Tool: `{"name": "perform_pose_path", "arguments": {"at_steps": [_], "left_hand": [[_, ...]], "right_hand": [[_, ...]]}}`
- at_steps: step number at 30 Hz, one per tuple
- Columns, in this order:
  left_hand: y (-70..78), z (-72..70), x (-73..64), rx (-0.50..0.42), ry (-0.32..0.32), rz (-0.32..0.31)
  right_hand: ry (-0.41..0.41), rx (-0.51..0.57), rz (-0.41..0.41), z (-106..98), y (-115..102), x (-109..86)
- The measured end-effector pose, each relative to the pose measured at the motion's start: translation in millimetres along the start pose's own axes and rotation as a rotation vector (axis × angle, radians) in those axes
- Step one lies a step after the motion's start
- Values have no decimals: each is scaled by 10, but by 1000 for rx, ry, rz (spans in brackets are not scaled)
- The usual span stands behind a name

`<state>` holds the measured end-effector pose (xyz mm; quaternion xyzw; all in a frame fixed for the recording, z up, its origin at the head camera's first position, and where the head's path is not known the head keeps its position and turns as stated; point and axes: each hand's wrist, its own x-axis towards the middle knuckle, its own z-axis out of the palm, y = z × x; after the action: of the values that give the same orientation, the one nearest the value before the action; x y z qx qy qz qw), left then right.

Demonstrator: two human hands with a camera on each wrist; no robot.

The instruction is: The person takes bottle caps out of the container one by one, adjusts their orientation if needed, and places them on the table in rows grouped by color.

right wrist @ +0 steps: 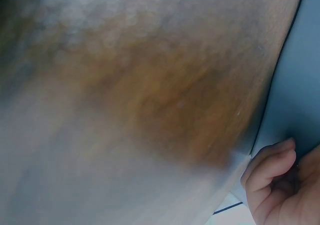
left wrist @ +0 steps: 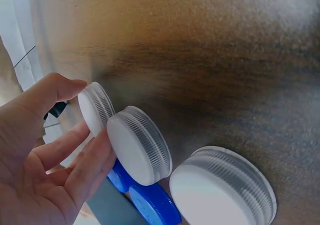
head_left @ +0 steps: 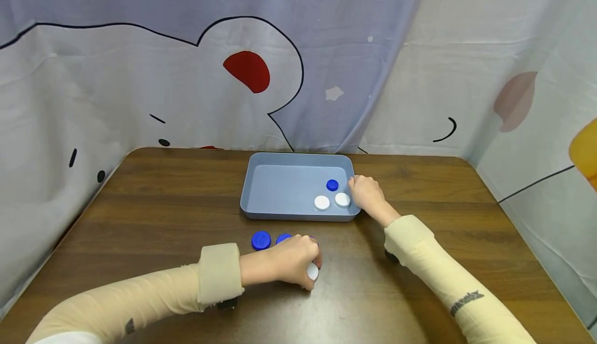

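Note:
My left hand pinches a white bottle cap between thumb and fingers, low over the table. In the left wrist view its thumb lies on the edge of that cap, and the fingertips overlap a second white cap. A third white cap is nearer the wrist; the hand hides these two in the head view. Blue caps lie just beyond the hand, partly covered. My right hand grips the right rim of a grey-blue tray with curled fingers.
Inside the tray, toward its right side, lie a small blue cap and two white caps. The tray stands near the back edge of the wooden table. A patterned curtain hangs behind the table.

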<state>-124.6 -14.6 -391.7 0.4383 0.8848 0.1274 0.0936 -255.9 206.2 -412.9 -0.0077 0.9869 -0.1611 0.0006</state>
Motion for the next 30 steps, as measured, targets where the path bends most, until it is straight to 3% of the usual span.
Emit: {"name": "perform_pose_path", "arguments": {"at_steps": [30], "left_hand": [[7,-78,-5,38,-48,32]], "right_hand": [[14,7,3,16,8,-9]]}}
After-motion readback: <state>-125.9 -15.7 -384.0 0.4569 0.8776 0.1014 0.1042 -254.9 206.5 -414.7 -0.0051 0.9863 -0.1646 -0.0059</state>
